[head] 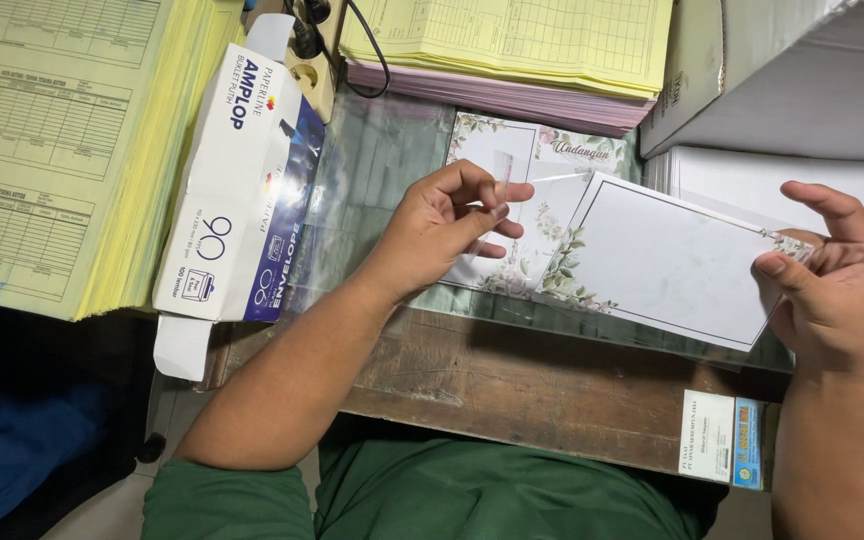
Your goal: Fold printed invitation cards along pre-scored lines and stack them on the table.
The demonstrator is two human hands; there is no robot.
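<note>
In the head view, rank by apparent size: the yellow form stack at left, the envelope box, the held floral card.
1. Yellow form stack, though cropped by the frame.
2. Floral card and envelope box look alike; unranked.

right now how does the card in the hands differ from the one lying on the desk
The held card is lifted and tilted, gripped by the right hand; the flat card lies on the glass desktop. The held card shows a mostly blank face; the flat card is partly covered by the left hand. Both have leafy floral borders.
</note>
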